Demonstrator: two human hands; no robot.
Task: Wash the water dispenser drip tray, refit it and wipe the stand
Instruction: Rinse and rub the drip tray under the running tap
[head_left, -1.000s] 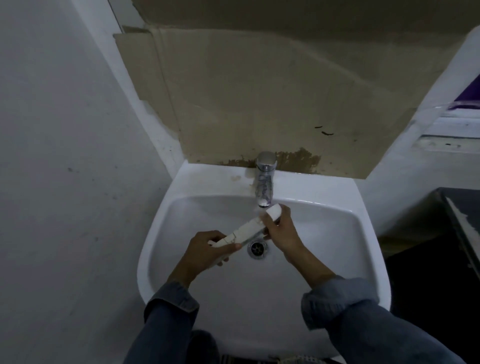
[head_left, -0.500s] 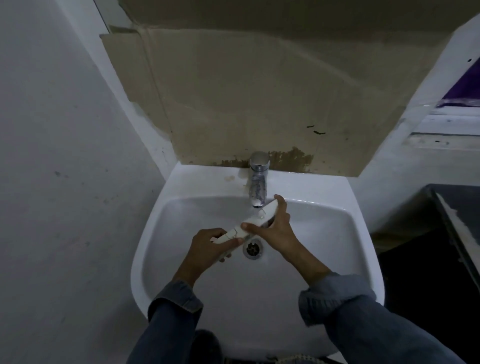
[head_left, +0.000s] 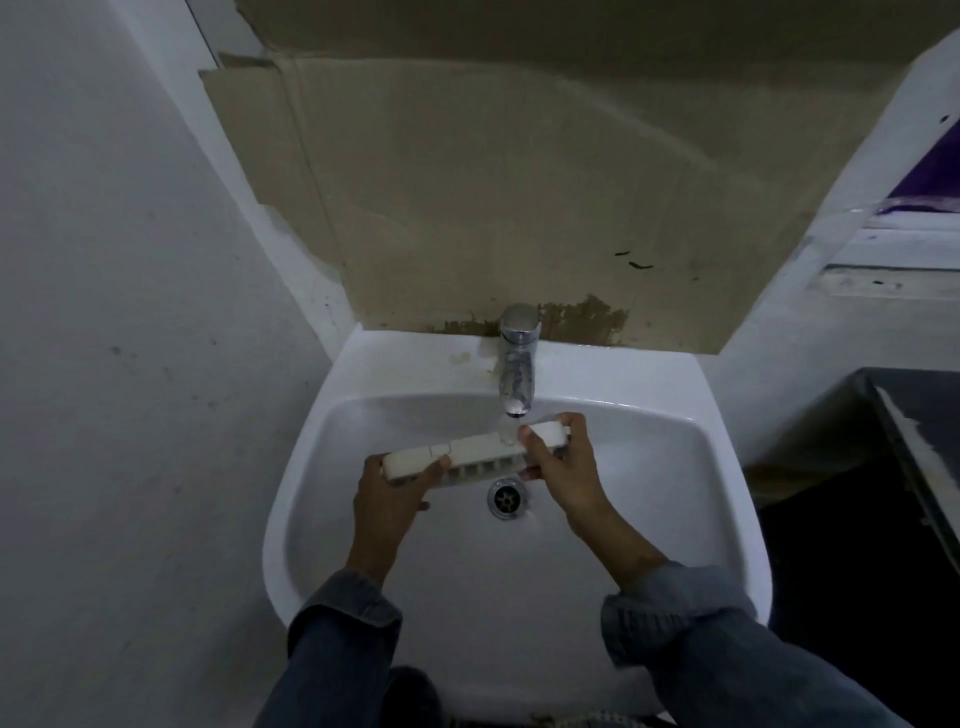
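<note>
The white drip tray (head_left: 475, 457) is a long slotted bar held nearly level over the white sink (head_left: 691, 467), just above the drain (head_left: 508, 498). My left hand (head_left: 392, 493) grips its left end and my right hand (head_left: 563, 467) grips its right end. The chrome tap (head_left: 516, 364) stands right behind it, and a thin stream of water falls from the spout onto the tray near my right thumb. The dispenser and its stand are out of view.
A sheet of brown cardboard (head_left: 519, 182) covers the wall behind the sink. A bare grey wall (head_left: 130, 312) runs close on the left. A dark counter (head_left: 914, 415) sits to the right, with a white ledge (head_left: 893, 280) above it.
The tray has turned from steeply tilted to almost level. My left hand rose slightly with its end, and my right hand shifted to the tray's right end under the spout.
</note>
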